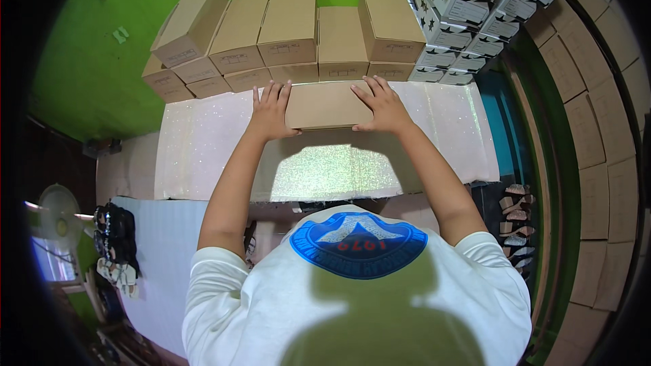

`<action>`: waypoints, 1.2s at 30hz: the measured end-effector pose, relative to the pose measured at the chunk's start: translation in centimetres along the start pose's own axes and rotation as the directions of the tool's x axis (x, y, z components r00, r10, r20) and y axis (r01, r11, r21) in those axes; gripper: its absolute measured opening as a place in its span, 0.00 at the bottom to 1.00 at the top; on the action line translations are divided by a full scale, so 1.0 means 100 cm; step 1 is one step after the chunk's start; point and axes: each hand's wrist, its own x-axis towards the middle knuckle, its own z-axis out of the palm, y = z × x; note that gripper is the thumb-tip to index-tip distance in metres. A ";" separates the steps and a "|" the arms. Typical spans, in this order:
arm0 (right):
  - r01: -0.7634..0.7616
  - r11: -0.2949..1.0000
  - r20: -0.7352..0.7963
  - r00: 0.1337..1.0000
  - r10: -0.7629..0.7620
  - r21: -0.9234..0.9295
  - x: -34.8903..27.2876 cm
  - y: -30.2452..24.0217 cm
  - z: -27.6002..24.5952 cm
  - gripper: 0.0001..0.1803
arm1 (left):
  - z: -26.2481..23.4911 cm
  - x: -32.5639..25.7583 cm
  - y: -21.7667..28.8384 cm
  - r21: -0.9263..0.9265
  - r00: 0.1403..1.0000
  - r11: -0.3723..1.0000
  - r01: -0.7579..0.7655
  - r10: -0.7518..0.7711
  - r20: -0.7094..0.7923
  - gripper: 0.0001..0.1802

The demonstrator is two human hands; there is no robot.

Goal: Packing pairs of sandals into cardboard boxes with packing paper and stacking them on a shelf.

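Observation:
A brown cardboard box [325,105], closed and plain on top, lies lengthwise across the far part of a table covered with glittery white cloth [203,142]. My left hand [273,112] grips its left end, thumb at the near edge and fingers along the far corner. At the other end, my right hand [381,105] holds the box the same way, its fingers reaching over the far right corner. Both arms stretch forward. Whether the box rests on the cloth or is slightly lifted, I cannot tell.
Behind it stand stacked brown boxes [288,24] against a green wall [88,61]. White boxes with black stars [461,0] rise at the back right. More cartons [593,135] line the right side. Shoes lie on a rack [517,224] and on the pale left table [156,251]. A fan [60,217] stands far left.

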 end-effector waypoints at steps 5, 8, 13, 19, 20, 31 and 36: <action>-0.027 0.999 0.006 1.000 0.027 0.022 -0.005 -0.004 -0.002 0.50 | -0.001 -0.006 0.006 -0.044 0.999 0.998 0.039 -0.040 -0.028 0.66; -0.022 0.999 -0.016 1.000 0.023 0.029 -0.014 -0.011 -0.002 0.51 | -0.002 -0.018 0.011 -0.057 0.997 0.998 0.023 -0.027 -0.074 0.66; 0.007 1.000 -0.027 1.000 -0.007 -0.020 -0.037 -0.023 -0.006 0.52 | -0.004 -0.044 0.015 0.036 0.995 0.999 -0.030 0.033 -0.097 0.60; 0.010 0.991 -0.003 1.000 -0.011 -0.130 -0.064 -0.042 -0.010 0.52 | 0.014 -0.073 0.023 0.169 0.970 0.986 0.001 0.040 -0.240 0.56; 0.003 0.991 -0.010 1.000 -0.004 -0.132 -0.067 -0.042 -0.009 0.52 | 0.012 -0.075 0.029 0.172 0.969 0.985 -0.007 0.049 -0.242 0.56; 0.035 0.977 -0.058 0.997 -0.048 -0.212 -0.120 -0.064 -0.032 0.52 | 0.006 -0.126 0.063 0.145 0.947 0.989 -0.015 0.061 -0.315 0.56; 0.009 0.977 -0.097 0.995 -0.030 -0.212 -0.152 -0.088 -0.052 0.51 | -0.015 -0.161 0.080 0.157 0.928 0.987 -0.032 0.088 -0.361 0.54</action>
